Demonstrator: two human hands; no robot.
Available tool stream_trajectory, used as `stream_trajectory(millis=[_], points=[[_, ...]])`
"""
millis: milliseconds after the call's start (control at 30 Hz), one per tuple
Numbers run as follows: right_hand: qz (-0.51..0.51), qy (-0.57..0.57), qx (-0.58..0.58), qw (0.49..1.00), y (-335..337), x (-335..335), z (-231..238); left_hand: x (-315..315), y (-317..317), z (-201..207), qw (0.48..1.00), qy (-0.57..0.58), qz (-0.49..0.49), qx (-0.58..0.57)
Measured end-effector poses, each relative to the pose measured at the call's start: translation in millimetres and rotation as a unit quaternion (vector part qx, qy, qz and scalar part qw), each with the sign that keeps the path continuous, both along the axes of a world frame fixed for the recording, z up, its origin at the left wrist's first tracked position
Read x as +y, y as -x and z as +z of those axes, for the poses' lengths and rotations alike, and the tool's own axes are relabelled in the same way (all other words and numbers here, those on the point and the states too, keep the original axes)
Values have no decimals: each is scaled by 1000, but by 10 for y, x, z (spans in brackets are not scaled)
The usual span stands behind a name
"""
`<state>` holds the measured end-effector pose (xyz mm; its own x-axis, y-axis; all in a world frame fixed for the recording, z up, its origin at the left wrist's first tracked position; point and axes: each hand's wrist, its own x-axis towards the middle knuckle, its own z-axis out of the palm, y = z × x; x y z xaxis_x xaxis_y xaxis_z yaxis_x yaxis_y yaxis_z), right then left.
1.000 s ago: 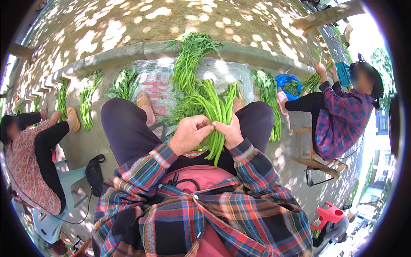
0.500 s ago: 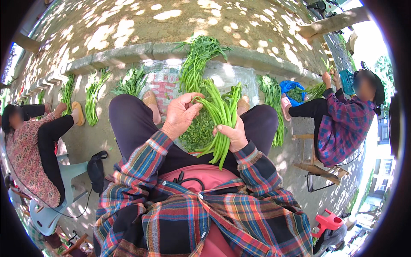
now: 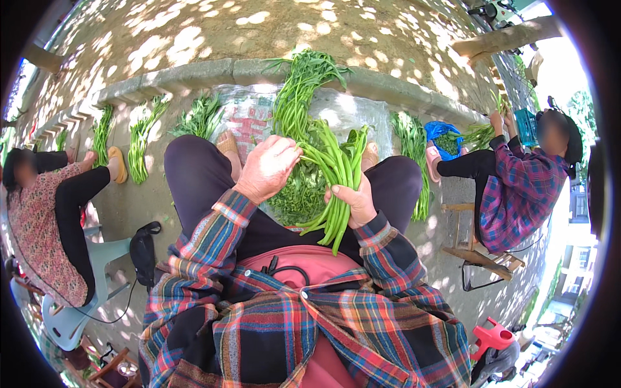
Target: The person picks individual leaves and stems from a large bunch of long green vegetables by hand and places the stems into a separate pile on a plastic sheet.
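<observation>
My right hand [image 3: 352, 202] is closed around the lower part of a bunch of long green leafy stems [image 3: 337, 169], the thumb laid across it, above my lap. My left hand [image 3: 266, 169], back turned up, has its fingers pinched on a stem tip at the bunch's left side; the fingertips are partly hidden. Below and behind the bunch lies a heap of loose leaves [image 3: 294, 204] between my knees. Just beyond, a larger pile of leafy stems [image 3: 301, 97] rests on a pale plastic sheet [image 3: 359, 111].
More bundles of greens lie along the stone curb [image 3: 194, 74], including one bundle [image 3: 137, 149] at left and another [image 3: 411, 149] at right. A blue bag [image 3: 440, 132] holds greens. Seated people work at left [image 3: 55, 252] and right [image 3: 524, 187]. A black pouch [image 3: 143, 252] hangs by a chair [image 3: 107, 262].
My left hand has turned over so its back faces up, and its fingers have curled in at the bunch's left side. My right hand keeps its hold almost unmoved.
</observation>
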<state>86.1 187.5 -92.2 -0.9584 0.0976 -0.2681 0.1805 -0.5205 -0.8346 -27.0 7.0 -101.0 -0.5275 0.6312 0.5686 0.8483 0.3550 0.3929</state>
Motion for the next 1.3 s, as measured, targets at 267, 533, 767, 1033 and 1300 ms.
stream_trajectory(millis=[267, 533, 767, 1033, 1300], points=[[20, 5, -21, 1000, -16, -33, -77, -24, 3, -64, 996, 38, 11, -76], [64, 6, -8, 998, 8, -79, 34, 104, -79, -164, 772, -286, -56, -565], [58, 17, -15, 998, 10, -52, -1, 235, -152, -282, 740, -323, 14, -590], [0, 12, -27, 1000, -152, 132, -29, -180, 367, -510, 788, -258, 100, -550], [-31, -21, -14, 999, -139, 111, -42, 38, 26, -316, 935, 13, 31, -354]])
